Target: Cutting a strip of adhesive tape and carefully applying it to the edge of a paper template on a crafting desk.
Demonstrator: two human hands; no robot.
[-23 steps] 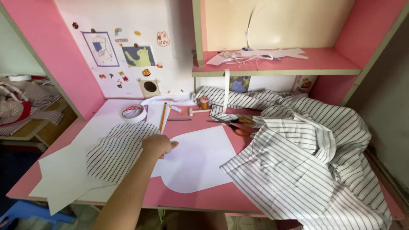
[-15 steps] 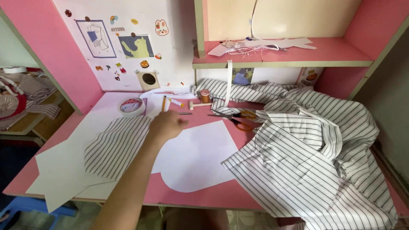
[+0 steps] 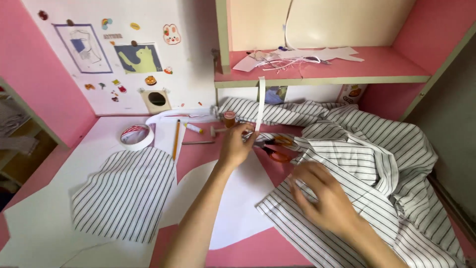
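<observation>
1. The left hand (image 3: 237, 146) reaches out over the pink desk (image 3: 208, 151), right next to the orange scissors (image 3: 275, 149).
2. Its fingers are bent and close together at the scissors' near end. Whether they pinch anything cannot be told.
3. The scissors lie flat on the desk, touching the edge of the big striped shirt (image 3: 377, 168).
4. The right hand (image 3: 325, 198) rests on the striped shirt, nearer the person than the scissors. It looks blurry.
5. Its fingers are spread apart and press flat on the cloth. They do not clamp on it.
6. A white paper shape (image 3: 238, 203) lies under the left arm, just below the scissors.
7. A small striped cloth piece (image 3: 126, 193) lies well to the left of the scissors, on more white paper.
8. A roll of tape (image 3: 136, 136) sits far left of the scissors, near the wall.
9. A yellow pencil (image 3: 175, 139) lies between the tape and the scissors.
10. A thin white strip (image 3: 261, 101) hangs down from the shelf (image 3: 322, 79), just above the scissors.
11. A small orange bottle (image 3: 229, 119) stands just left of the strip.
</observation>
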